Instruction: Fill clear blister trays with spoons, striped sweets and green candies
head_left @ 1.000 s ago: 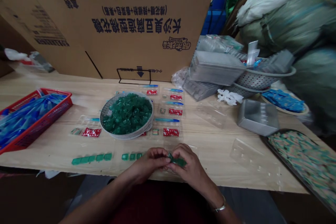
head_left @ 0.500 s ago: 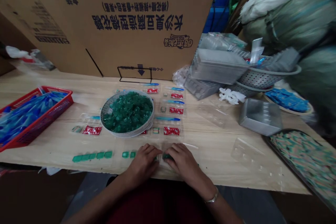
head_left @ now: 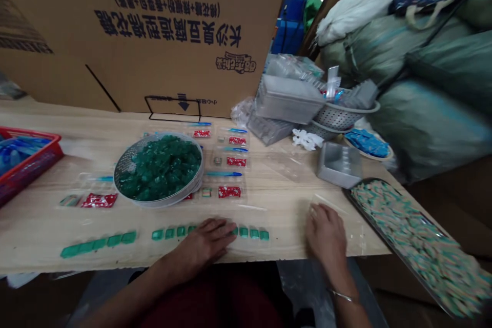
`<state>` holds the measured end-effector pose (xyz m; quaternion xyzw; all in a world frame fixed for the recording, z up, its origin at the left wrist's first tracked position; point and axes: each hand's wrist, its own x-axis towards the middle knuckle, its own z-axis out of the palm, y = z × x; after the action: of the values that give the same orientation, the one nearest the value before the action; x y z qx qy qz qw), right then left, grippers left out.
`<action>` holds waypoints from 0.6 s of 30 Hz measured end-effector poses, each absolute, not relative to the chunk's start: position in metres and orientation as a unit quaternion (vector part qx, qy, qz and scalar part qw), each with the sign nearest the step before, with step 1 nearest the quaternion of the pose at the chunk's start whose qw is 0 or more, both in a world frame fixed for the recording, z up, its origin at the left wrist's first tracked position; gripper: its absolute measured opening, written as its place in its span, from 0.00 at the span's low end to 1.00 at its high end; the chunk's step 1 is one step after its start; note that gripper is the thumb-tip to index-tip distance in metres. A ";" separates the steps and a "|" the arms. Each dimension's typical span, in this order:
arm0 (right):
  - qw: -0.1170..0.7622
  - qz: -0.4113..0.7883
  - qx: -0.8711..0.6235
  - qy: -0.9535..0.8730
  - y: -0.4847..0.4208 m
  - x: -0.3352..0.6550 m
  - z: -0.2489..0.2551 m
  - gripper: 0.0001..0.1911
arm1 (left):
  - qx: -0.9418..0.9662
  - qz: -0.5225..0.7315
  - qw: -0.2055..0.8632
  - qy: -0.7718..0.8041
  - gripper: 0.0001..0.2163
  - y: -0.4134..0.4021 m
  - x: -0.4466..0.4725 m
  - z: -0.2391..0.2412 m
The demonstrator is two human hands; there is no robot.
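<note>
My left hand (head_left: 210, 238) lies over a row of green jelly-like cubes (head_left: 169, 233) in thin clear trays at the table's front edge. Its fingers are stretched out flat, hiding the middle cubes. More cubes (head_left: 254, 233) show just right of its fingertips. Further right, my right hand (head_left: 326, 228) is closed at the left end of a clear plastic tray (head_left: 355, 225), though its fingertips are blurred. Another line of green cubes (head_left: 98, 243) sits to the left. Behind my left hand stands a white perforated bowl (head_left: 184, 196) heaped with green cubes (head_left: 163, 164).
Clear trays with red packets (head_left: 229, 191) and blue sticks (head_left: 225, 174) lie behind. At left is a red basket (head_left: 54, 148) of blue items. A metal tray (head_left: 400, 259) of striped pieces, a stack of clear trays (head_left: 338, 164) and a grey colander (head_left: 346, 115) stand right. A cardboard box (head_left: 154, 77) backs the table.
My right hand has left the cubes beside my left hand and moved right to the clear tray. Cubes it covered now show in a row. The view has shifted right.
</note>
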<state>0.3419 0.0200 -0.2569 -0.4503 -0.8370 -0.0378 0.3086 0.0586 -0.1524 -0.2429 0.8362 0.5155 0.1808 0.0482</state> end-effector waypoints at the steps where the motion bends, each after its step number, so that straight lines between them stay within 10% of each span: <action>1: 0.296 -0.065 -0.456 -0.837 0.025 0.355 -0.265 0.19 | 0.837 0.175 0.050 0.517 0.14 -0.154 0.055 -0.243; 12: 0.352 0.018 -0.332 -0.875 -0.007 0.278 -0.262 0.15 | 0.717 0.241 0.001 0.654 0.10 -0.156 0.008 -0.205; 18: 0.377 0.053 -0.322 -0.867 -0.006 0.278 -0.253 0.12 | 0.573 -0.016 -0.012 0.819 0.21 -0.109 -0.046 -0.166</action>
<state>0.2775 -0.0061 -0.2532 -0.3218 -0.8670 0.0534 0.3766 -0.0463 -0.1093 -0.1658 0.5728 0.8194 -0.0156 -0.0120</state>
